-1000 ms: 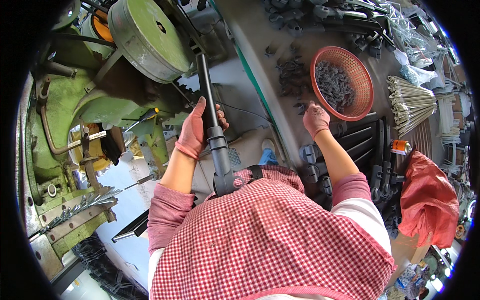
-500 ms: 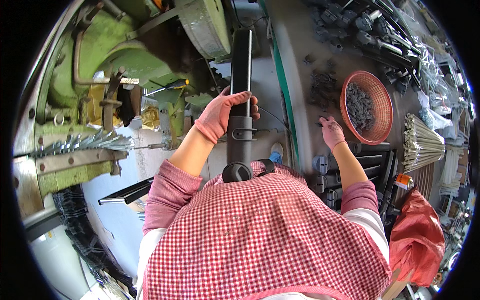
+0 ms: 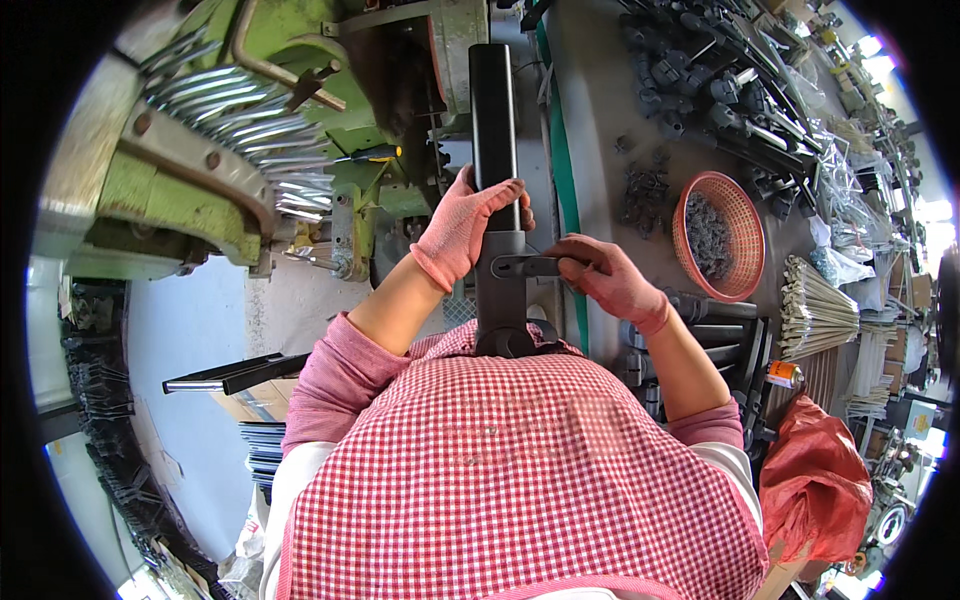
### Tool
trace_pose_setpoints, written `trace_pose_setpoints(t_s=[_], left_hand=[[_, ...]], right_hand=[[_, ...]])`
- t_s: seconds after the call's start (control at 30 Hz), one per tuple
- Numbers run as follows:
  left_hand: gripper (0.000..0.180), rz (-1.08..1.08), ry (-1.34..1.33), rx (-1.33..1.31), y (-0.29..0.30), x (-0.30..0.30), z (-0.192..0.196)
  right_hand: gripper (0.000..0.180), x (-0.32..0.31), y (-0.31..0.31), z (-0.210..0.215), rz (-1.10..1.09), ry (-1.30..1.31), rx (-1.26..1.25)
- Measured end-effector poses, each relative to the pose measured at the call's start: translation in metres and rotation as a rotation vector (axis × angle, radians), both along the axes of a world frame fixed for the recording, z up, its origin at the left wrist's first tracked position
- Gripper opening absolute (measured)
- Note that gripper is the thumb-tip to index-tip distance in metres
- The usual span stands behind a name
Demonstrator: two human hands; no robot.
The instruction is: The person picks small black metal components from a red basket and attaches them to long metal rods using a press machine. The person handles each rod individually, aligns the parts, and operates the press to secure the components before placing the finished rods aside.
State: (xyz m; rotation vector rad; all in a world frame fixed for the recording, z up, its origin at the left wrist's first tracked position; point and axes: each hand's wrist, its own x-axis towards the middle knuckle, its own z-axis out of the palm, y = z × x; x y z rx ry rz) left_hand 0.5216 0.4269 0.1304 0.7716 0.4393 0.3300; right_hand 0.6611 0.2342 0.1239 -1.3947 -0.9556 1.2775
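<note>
A long black rectangular tube [image 3: 492,120] stands lengthwise in front of my apron, its near end in a dark plastic sleeve [image 3: 502,298] with a round foot against my body. My left hand [image 3: 460,228], in a pink glove, is wrapped round the tube just beyond the sleeve. At the sleeve's right side, my right hand [image 3: 615,285], gloved too, pinches the outer end of a small flat black lever [image 3: 535,266]. The lever's inner end lies over the sleeve; whether it is fixed there I cannot tell.
A green machine [image 3: 190,190] with a row of metal pins stands at left. On the right-hand table [image 3: 590,120] are small black parts [image 3: 648,190], an orange basket [image 3: 758,262] of grey pieces, bundled rods [image 3: 818,310], a spray can [image 3: 785,374] and a red bag [image 3: 815,480].
My right hand has come left from the small black parts on the table to the sleeve, and now holds the lever there. My left hand keeps its grip; the view has shifted.
</note>
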Motion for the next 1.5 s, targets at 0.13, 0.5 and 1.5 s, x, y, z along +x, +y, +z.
trace_pose_setpoints(t_s=[0.13, 0.5, 1.5], left_hand=[[0.018, 0.066, -0.05, -0.025, 0.003, -0.023, 0.003], [0.026, 0.641, -0.051, -0.159, 0.032, -0.083, -0.02], [0.03, 0.329, 0.301, 0.033, 0.168, -0.258, -0.066]], right_hand=[[0.028, -0.044, 0.014, 0.015, -0.215, 0.228, -0.034], [0.059, -0.124, 0.092, 0.017, -0.04, -0.656, -0.029], [0.06, -0.242, 0.246, 0.028, 0.228, -1.125, -0.062]])
